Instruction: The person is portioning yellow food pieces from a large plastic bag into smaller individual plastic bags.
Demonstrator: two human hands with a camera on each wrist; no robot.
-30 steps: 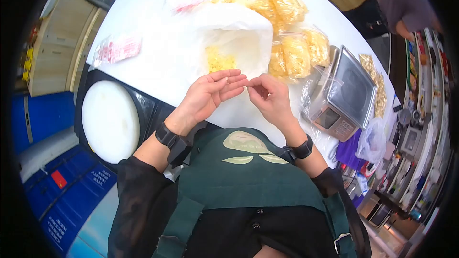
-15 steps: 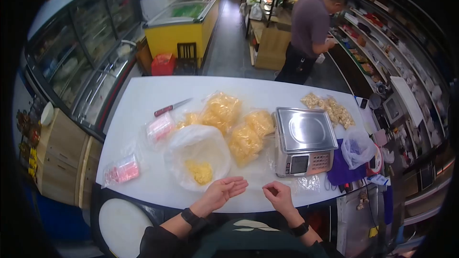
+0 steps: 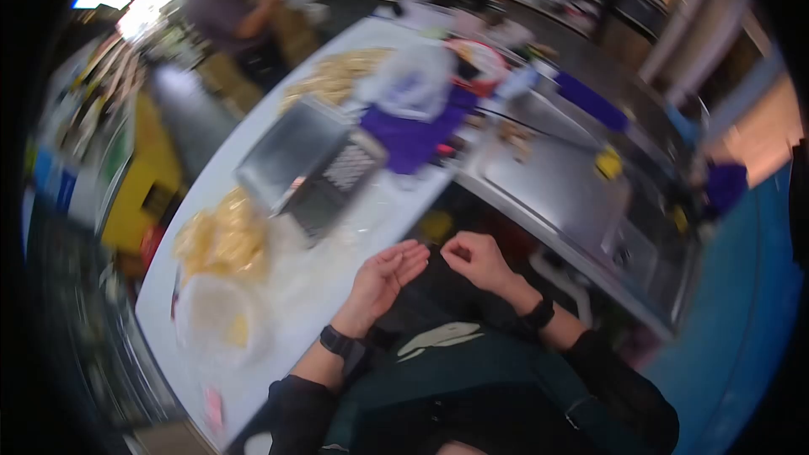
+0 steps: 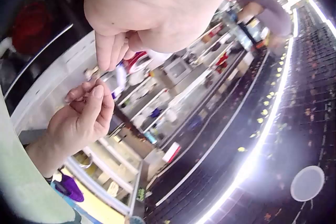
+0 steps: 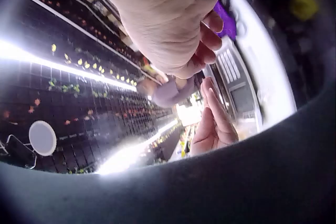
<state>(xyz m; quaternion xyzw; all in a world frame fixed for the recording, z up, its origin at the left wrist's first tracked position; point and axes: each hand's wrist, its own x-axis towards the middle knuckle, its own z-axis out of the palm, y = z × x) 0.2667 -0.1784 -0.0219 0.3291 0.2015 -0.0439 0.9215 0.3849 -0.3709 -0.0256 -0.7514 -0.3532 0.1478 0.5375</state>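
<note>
In the head view my left hand [image 3: 381,280] is held palm up over the table's front edge, its fingers straight and together. Facing it across a small gap, my right hand [image 3: 484,263] has curled fingers, the thumb tip against the index finger. No object shows between those fingertips. The left wrist view has the right hand [image 4: 79,121] just below the left fingertips. On the table, to the left, is a white plastic bag [image 3: 198,307] with yellow food pieces [image 3: 239,331] inside. Clear bags of yellow food [image 3: 227,232] lie behind it.
A scale with a steel top [image 3: 295,152] stands on the white table [image 3: 299,299]. Beyond it are tan pieces [image 3: 337,76], a purple cloth [image 3: 413,139] and a thin plastic bag [image 3: 413,84]. To the right stands a steel sink counter [image 3: 548,173]. Another person [image 3: 232,13] stands beyond the table.
The head view has swung right, bringing the sink counter in and putting the table to the left. My hands met at the fingertips a second ago, then separated; they remain slightly apart.
</note>
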